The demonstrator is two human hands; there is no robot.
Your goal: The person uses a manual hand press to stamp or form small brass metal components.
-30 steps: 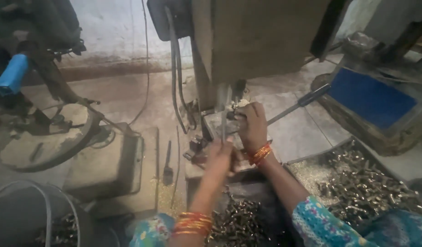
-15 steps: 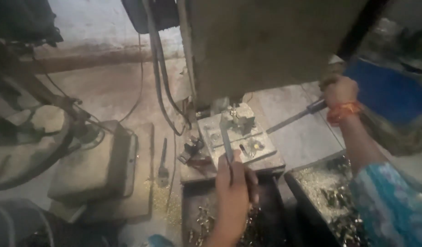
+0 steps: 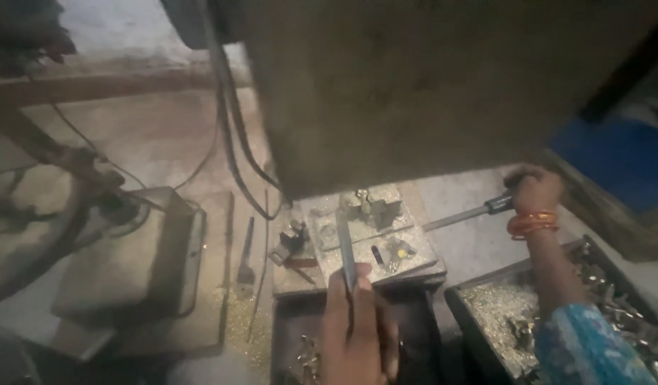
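The left hand (image 3: pixel 354 324) is closed around a thin flat metal strip (image 3: pixel 345 249), gripping its near end so the strip points away from the person and its far tip lies over the metal work plate (image 3: pixel 407 267) under the machine's heavy head (image 3: pixel 429 93). To the right and slightly farther off, the right hand (image 3: pixel 534 189), with orange bangles on the wrist, is wrapped around the dark grip of a lever handle (image 3: pixel 461 214), whose grey rod slants left and down toward the plate. On the plate, a small block-shaped fixture (image 3: pixel 377 205) stands at the far side, just beyond the strip's tip; whether the tip touches it cannot be told through the blur. As a judgement, the work looks mid-cycle: the strip is placed on the plate and the lever is gripped, but no finished piece shows at the fixture. Near right of the plate, a tray (image 3: pixel 457 299) holds pale metal chips and small parts, and a dark bin (image 3: pixel 286 335) sits below the plate beside the left hand. Farther left, a small tool (image 3: pixel 246 253) lies on the floor, with cables (image 3: pixel 229 135) hanging down behind.
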